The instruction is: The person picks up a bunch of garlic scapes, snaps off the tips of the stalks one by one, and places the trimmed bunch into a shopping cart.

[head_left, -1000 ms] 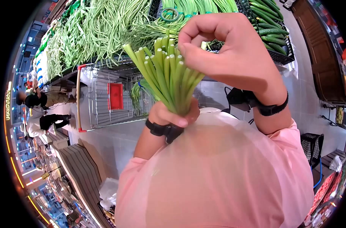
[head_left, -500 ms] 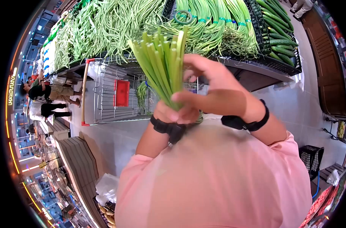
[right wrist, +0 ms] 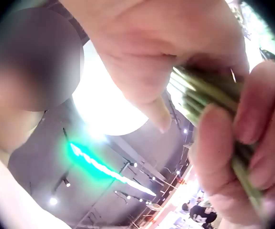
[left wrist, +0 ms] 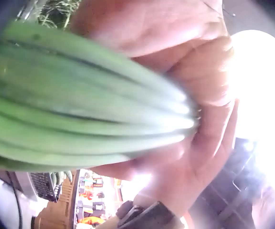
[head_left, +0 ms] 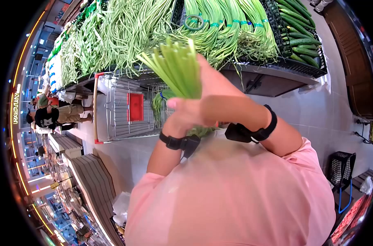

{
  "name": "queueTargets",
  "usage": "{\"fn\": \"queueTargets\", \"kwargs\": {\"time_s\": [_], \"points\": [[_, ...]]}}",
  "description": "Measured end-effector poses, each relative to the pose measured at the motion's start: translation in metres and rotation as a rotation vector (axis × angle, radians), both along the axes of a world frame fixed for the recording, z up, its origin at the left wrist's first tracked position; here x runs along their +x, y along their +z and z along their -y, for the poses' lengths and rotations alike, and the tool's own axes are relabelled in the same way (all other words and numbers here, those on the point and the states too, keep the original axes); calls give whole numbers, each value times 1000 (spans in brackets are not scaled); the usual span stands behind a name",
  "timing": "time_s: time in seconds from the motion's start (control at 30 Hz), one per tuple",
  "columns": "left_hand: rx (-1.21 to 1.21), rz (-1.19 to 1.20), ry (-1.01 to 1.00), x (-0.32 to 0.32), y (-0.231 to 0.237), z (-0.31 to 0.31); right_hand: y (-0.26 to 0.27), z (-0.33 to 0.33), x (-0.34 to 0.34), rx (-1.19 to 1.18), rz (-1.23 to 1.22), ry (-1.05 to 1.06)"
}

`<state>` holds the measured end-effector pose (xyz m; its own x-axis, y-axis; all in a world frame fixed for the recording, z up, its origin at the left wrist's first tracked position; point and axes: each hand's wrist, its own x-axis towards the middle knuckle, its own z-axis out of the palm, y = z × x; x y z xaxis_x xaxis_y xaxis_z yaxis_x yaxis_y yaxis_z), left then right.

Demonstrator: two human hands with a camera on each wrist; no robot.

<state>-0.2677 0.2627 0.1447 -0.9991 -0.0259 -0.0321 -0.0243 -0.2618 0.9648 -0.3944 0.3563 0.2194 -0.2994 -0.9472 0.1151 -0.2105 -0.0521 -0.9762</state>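
A bundle of green stalks [head_left: 174,67] stands upright in front of the chest in the head view, cut ends up and fanned. My left hand [head_left: 181,122] grips its lower part. My right hand [head_left: 207,88] is wrapped round the bundle's right side just above, its thumb across the front. In the left wrist view the stalks [left wrist: 80,100] lie across the palm. The right wrist view shows the right hand [right wrist: 175,43] over the stalks [right wrist: 199,93], with the left hand's fingers [right wrist: 216,143] curled round them lower down. Leafy ends hang below the left hand.
A wire cart [head_left: 125,108] with a red panel holds another green bunch [head_left: 157,104]. Behind it, a stand carries long beans [head_left: 125,33], taped bundles [head_left: 235,28], a tape roll [head_left: 194,23] and cucumbers [head_left: 303,42]. People [head_left: 57,115] stand at the left; a black basket [head_left: 341,168] is at the right.
My right hand has come down from beside the stalk tips onto the bundle and closed round it. The left hand keeps its grip; the bundle leans slightly more to the left.
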Motion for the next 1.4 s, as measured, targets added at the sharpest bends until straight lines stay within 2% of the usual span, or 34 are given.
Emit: {"fn": "queueTargets", "kwargs": {"time_s": [0.07, 0.17, 0.27, 0.37, 0.47, 0.57, 0.67, 0.77, 0.83, 0.9, 0.93, 1.0, 1.03, 1.07, 1.13, 1.27, 1.33, 1.4], "points": [[-67, 10, 6, -3, -3, -1, 14, 3, -3, 28, 127, -132], [-149, 40, -12, -2, -5, -3, 11, 3, -1, -66, 322, -109], [-49, 268, 39, 3, 16, -9, -3, 2, -1, -202, 388, -131], [-168, 81, 99, 1, 11, -13, -2, -3, 2, -352, 612, -15], [-102, 128, -67, 6, 4, 3, -10, 4, -7, -363, 499, 44], [307, 28, -303, 7, -17, 22, -10, 13, -3, -373, 369, 77], [300, -22, -374, 13, 0, 35, -6, 25, 10, -434, 271, 92], [127, -211, -452, 0, 21, 50, 5, 32, 12, -474, 253, 134], [22, -259, -431, 1, 25, 57, 20, 38, 14, -461, 76, 140], [-51, -184, -367, 10, 24, 62, 24, 46, 10, -450, 158, 190], [-67, -124, -349, 13, 23, 64, 30, 46, 11, -359, 290, 213], [-224, -7, -181, 18, 20, 75, 27, 55, 12, -343, 398, 180], [-297, 52, -94, 23, 19, 79, 24, 60, 20, -369, 343, 43], [-208, 137, -17, 27, 19, 82, 22, 63, 29, -393, 283, -97], [-314, -147, 223, 18, 22, 79, 13, 73, 51, -453, 166, -389], [-534, -137, 441, 26, 13, 88, -4, 99, 84, -449, 283, -625], [-474, -70, 492, 34, 8, 92, -11, 108, 78, -346, 255, -605], [-424, 15, 453, 44, 6, 102, -11, 117, 81, -300, 233, -546]]}}
